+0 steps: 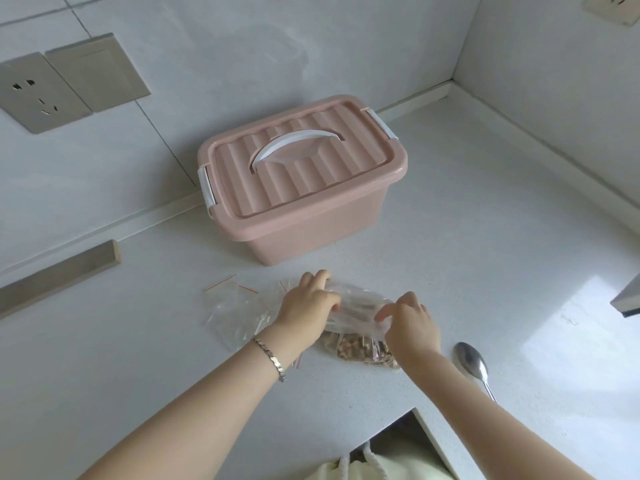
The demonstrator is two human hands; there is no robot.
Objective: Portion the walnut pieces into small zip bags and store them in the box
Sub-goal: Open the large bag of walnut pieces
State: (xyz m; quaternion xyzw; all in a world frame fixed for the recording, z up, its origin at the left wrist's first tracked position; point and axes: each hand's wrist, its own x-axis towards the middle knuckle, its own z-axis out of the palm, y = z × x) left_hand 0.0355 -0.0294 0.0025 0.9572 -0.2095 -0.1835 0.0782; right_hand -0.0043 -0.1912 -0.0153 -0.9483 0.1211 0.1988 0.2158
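1. Small zip bags (235,313): clear and red-lined, empty, lying in an overlapping heap toward the front-left of the table (485,237). Their number cannot be made out. Risk: the thin film clings, so two may lift as one.
2. Pink storage box (301,181): stands at the back edge against the wall, with its ribbed lid on, white handle flat and both side latches down. Contents are hidden. Nothing can be stored until it is unlatched.
3. Left hand (308,303): fingers curled onto the upper plastic of the walnut bag, gripping it. A bracelet sits at the wrist.
4. Walnut bag (360,348): a large clear bag lying near the front edge, between the hands, with the walnut pieces bunched at its near end. Its mouth is hidden under the fingers, so whether it is sealed or open cannot be told. Risk: a sharp pull apart could scatter pieces across the table.
5. Right hand (412,323): fingertips pinching the same plastic on its right side.
6. Metal spoon (471,362): bowl up, just right of the bag, not held. Its handle is partly covered by the forearm.
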